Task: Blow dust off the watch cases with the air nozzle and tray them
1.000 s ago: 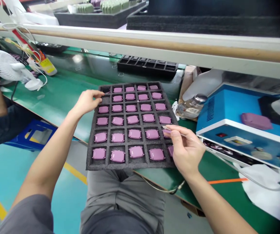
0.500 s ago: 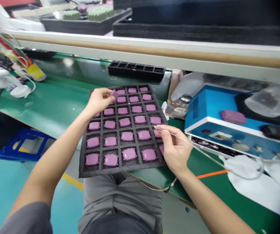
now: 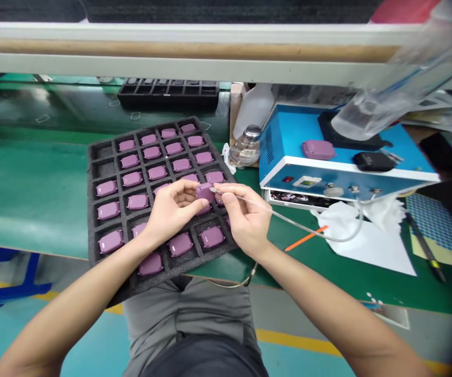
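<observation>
Between the thumb and fingers of my left hand is a small purple watch case, raised over the black foam tray. My right hand pinches the end of a thin clear tube, whose tip meets or nearly meets the case's right side. Purple cases of the same shape lie in most of the tray's square compartments. Two compartments at its far left corner hold no case. My hands and forearms cover part of the tray, which lies over the bench's front edge, above my lap.
On the right stands a blue machine, where the clear tube runs, with another purple case on top. Behind the tray are a glass bottle and a black divided tray. White paper and an orange stick lie at right.
My left hand has brought the case from the tray's far left corner toward the right hand, and the tube tip is now at it. The view has turned rightward.
</observation>
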Available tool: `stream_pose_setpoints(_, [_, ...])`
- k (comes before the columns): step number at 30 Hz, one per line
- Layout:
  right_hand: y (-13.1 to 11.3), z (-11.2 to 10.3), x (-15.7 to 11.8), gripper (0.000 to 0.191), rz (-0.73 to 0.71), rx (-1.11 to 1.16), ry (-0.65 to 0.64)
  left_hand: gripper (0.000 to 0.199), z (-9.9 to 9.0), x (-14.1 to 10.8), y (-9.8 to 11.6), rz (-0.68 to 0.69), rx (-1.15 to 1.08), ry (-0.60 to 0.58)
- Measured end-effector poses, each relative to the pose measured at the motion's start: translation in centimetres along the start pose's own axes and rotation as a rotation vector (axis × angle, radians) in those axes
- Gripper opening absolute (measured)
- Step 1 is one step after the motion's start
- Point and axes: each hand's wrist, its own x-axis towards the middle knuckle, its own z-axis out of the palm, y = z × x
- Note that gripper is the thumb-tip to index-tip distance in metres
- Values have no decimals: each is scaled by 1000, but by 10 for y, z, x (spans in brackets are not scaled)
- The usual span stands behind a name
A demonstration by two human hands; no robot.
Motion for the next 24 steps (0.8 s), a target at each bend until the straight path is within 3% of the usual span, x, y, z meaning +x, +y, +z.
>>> stream_pose_setpoints(24, [-1,-1,0,15,22,-50,-10,33,1,-3,-3,36,-17,1])
